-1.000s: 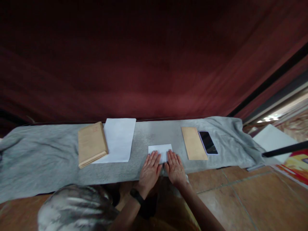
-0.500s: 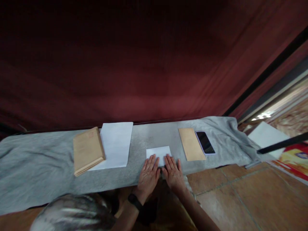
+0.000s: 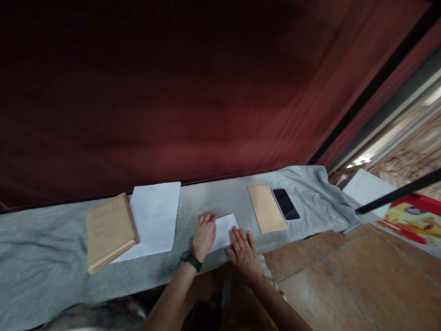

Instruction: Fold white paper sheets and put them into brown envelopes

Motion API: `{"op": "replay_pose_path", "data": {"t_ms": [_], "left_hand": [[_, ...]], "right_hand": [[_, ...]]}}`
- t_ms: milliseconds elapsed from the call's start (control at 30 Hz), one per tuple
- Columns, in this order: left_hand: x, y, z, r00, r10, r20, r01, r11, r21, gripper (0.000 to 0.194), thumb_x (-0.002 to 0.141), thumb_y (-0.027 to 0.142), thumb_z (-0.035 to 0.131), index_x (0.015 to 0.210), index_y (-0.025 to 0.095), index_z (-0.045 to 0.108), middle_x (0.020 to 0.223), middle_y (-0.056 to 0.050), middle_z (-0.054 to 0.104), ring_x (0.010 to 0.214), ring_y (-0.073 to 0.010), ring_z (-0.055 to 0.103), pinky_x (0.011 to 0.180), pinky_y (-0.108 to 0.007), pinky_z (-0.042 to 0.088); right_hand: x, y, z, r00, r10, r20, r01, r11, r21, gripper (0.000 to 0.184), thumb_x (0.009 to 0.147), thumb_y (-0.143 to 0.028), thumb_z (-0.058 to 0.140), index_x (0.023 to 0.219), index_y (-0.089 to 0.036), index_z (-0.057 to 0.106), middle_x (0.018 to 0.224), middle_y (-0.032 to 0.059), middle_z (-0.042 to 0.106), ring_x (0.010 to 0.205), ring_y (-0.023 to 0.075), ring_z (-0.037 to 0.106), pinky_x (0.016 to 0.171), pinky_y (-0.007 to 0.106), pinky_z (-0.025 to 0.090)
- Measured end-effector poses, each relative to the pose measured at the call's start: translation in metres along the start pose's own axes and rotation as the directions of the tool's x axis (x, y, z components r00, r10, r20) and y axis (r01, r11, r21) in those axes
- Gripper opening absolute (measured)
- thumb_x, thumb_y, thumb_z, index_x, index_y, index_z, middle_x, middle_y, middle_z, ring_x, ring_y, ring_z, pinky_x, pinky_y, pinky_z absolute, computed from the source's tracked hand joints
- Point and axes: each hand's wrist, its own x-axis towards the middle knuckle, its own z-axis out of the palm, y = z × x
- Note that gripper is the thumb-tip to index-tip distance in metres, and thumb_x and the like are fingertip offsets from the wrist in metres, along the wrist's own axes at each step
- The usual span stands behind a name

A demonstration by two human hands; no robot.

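A small folded white paper point(image 3: 225, 228) lies on the grey cloth point(image 3: 44, 257). My left hand point(image 3: 204, 235), with a black band at the wrist, rests on the paper's left part with its fingers curled down at the far left corner. My right hand point(image 3: 243, 253) lies flat with fingers stretched out, fingertips on the paper's near right edge.
Left of the hands lie a white sheet point(image 3: 154, 219) and a stack of brown envelopes point(image 3: 108, 231). To the right lie one brown envelope point(image 3: 266, 208) and a dark phone point(image 3: 285, 204). A dark red curtain hangs behind; tiled floor lies at the right, with white paper point(image 3: 365, 188) and a black rod point(image 3: 399, 191).
My left hand has moved up and left onto the paper's far left corner and curled its fingers. The right hand stays flat at the near edge. The view has shifted so things sit further left.
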Motion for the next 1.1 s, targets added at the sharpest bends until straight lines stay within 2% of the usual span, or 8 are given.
{"op": "replay_pose_path", "data": {"t_ms": [133, 267, 333, 400, 567, 667, 900, 1100], "left_hand": [[0.008, -0.002, -0.02, 0.998, 0.022, -0.053, -0.026, 0.998, -0.063, 0.02, 0.092, 0.011, 0.049, 0.091, 0.02, 0.066, 0.095, -0.005, 0.07, 0.093, -0.0197, 0.065, 0.087, -0.032, 0.049], [0.006, 0.002, -0.05, 0.931, 0.032, -0.363, -0.072, 0.993, -0.096, 0.019, 0.098, 0.019, 0.045, 0.097, 0.021, 0.064, 0.096, -0.005, 0.07, 0.093, -0.0219, 0.065, 0.086, -0.035, 0.05], [0.001, 0.005, -0.056, 0.897, 0.097, -0.432, -0.122, 0.992, -0.031, 0.02, 0.099, 0.02, 0.044, 0.098, 0.021, 0.064, 0.103, -0.007, 0.07, 0.099, -0.0238, 0.063, 0.091, -0.039, 0.048], [-0.01, 0.007, -0.049, 0.896, 0.16, -0.414, -0.162, 0.986, 0.032, 0.02, 0.099, 0.018, 0.044, 0.101, 0.02, 0.064, 0.11, -0.008, 0.069, 0.105, -0.0248, 0.062, 0.095, -0.04, 0.047], [-0.051, 0.004, 0.003, 0.942, 0.225, -0.25, -0.201, 0.972, 0.119, 0.023, 0.093, 0.01, 0.049, 0.102, 0.02, 0.066, 0.123, -0.009, 0.069, 0.112, -0.0263, 0.063, 0.099, -0.042, 0.048], [-0.07, 0.003, 0.023, 0.95, 0.25, -0.186, -0.235, 0.967, 0.098, 0.027, 0.09, 0.006, 0.049, 0.107, 0.019, 0.066, 0.126, -0.008, 0.068, 0.116, -0.025, 0.062, 0.103, -0.042, 0.048], [-0.078, 0.0, 0.023, 0.967, 0.179, -0.182, -0.191, 0.98, -0.051, 0.034, 0.086, 0.004, 0.047, 0.108, 0.022, 0.067, 0.128, -0.005, 0.068, 0.122, -0.0223, 0.061, 0.109, -0.041, 0.046], [-0.08, 0.003, 0.021, 0.979, 0.12, -0.164, -0.137, 0.985, -0.101, 0.033, 0.087, 0.008, 0.048, 0.11, 0.021, 0.067, 0.131, -0.005, 0.067, 0.122, -0.0214, 0.061, 0.11, -0.04, 0.046]], "right_hand": [[-0.001, 0.005, 0.004, 0.999, 0.023, -0.036, -0.02, 0.995, 0.095, 0.057, 0.105, -0.03, 0.039, 0.159, -0.017, 0.025, 0.155, 0.0119, 0.046, 0.142, 0.0248, 0.044, 0.119, 0.049, 0.031], [0.0, 0.009, 0.007, 0.984, 0.14, -0.109, -0.113, 0.968, 0.224, 0.062, 0.105, -0.028, 0.033, 0.162, -0.018, 0.011, 0.157, 0.0142, 0.041, 0.142, 0.0242, 0.044, 0.112, 0.046, 0.044], [0.0, 0.01, 0.008, 0.978, 0.167, -0.125, -0.129, 0.954, 0.271, 0.062, 0.105, -0.028, 0.033, 0.162, -0.019, 0.009, 0.158, 0.0142, 0.04, 0.142, 0.0248, 0.043, 0.11, 0.046, 0.046], [0.0, 0.011, 0.009, 0.975, 0.184, -0.127, -0.139, 0.943, 0.302, 0.061, 0.106, -0.029, 0.032, 0.162, -0.02, 0.01, 0.158, 0.014, 0.04, 0.143, 0.0254, 0.043, 0.11, 0.047, 0.046], [-0.004, 0.012, 0.009, 0.973, 0.213, -0.094, -0.163, 0.911, 0.379, 0.059, 0.106, -0.031, 0.031, 0.161, -0.021, 0.014, 0.157, 0.0141, 0.041, 0.143, 0.0254, 0.042, 0.11, 0.047, 0.045], [-0.003, 0.013, 0.008, 0.968, 0.24, -0.08, -0.188, 0.893, 0.408, 0.056, 0.106, -0.032, 0.031, 0.159, -0.019, 0.023, 0.156, 0.0151, 0.042, 0.143, 0.0258, 0.042, 0.11, 0.048, 0.045], [0.036, 0.009, 0.004, 0.997, 0.066, -0.048, -0.046, 0.941, 0.335, 0.044, 0.104, -0.029, 0.036, 0.146, -0.022, 0.048, 0.152, 0.0124, 0.048, 0.14, 0.0249, 0.045, 0.114, 0.052, 0.037], [0.061, 0.001, 0.015, 0.999, -0.025, 0.034, 0.018, 0.983, 0.184, 0.046, 0.105, -0.03, 0.035, 0.146, -0.015, 0.048, 0.154, 0.0154, 0.046, 0.144, 0.0273, 0.039, 0.116, 0.052, 0.032]]}}
